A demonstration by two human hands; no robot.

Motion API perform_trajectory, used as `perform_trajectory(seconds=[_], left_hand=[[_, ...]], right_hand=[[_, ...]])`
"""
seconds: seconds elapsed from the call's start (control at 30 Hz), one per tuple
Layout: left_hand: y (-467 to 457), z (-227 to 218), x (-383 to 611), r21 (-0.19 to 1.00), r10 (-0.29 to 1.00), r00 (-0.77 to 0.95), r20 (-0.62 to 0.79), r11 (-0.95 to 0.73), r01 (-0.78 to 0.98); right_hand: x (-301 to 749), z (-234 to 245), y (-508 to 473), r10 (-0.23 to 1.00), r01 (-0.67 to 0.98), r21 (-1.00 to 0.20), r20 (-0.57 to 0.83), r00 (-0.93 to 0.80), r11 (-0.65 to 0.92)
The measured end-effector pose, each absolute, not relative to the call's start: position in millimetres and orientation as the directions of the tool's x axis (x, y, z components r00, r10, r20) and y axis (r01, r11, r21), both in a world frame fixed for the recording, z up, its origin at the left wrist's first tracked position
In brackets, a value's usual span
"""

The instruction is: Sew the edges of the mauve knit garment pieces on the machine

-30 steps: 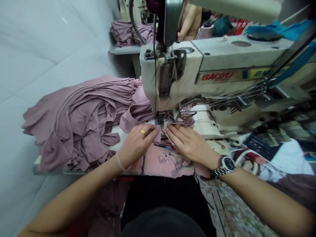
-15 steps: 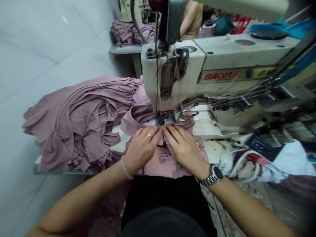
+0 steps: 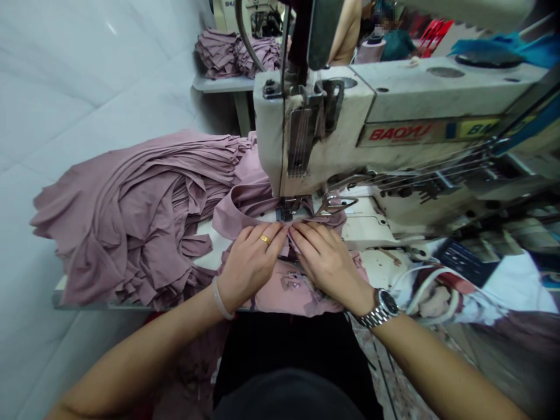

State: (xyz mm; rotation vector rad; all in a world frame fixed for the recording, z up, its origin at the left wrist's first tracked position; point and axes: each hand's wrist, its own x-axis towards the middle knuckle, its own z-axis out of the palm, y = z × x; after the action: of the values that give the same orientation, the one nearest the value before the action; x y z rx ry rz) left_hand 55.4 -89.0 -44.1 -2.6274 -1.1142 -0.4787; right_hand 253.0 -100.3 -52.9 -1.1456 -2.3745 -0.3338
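Observation:
A mauve fabric piece loops round in front of the presser foot of a white sewing machine. My left hand, with a gold ring, pinches the cloth's edge just left of the foot. Just to its right my right hand, a metal watch at the wrist, grips the same cloth. The fingertips of both hands nearly meet close before the foot. Below them a pink printed fabric lies at the table's front edge. My fingers hide most of the gripped edge.
A large heap of mauve fabric pieces covers the left of the table. Threads and metal guides run along the machine's right side. White cloth and tubing lie at right. Behind, another fabric stack sits on a table near a person's arm.
The view has shifted slightly, so the machine appears a little further right. Both hands keep their grip on the cloth at the foot, with hardly any movement.

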Motion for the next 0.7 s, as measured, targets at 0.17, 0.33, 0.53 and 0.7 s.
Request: perform_trajectory(seconds=[0.17,0.33,0.53,0.7], left_hand=[[-82,-42,56,-0.069,0.674,0.642,0.366,-0.668,0.741],[-78,-40,57,-0.073,0.672,0.645,0.363,-0.670,0.739],[-75,-39,52,-0.055,0.601,0.681,0.418,-0.732,0.679],[-74,-37,44,0.000,0.517,0.710,0.479,-0.808,0.589]], right_hand=[[246,-51,-94,0.709,0.816,-0.001,0.495,-0.502,0.579],[241,-50,-89,0.734,0.838,0.015,0.474,-0.487,0.546],[244,-52,-90,0.700,0.799,-0.073,0.533,-0.474,0.596],[247,-53,-93,0.676,0.708,-0.241,0.599,-0.430,0.664]])
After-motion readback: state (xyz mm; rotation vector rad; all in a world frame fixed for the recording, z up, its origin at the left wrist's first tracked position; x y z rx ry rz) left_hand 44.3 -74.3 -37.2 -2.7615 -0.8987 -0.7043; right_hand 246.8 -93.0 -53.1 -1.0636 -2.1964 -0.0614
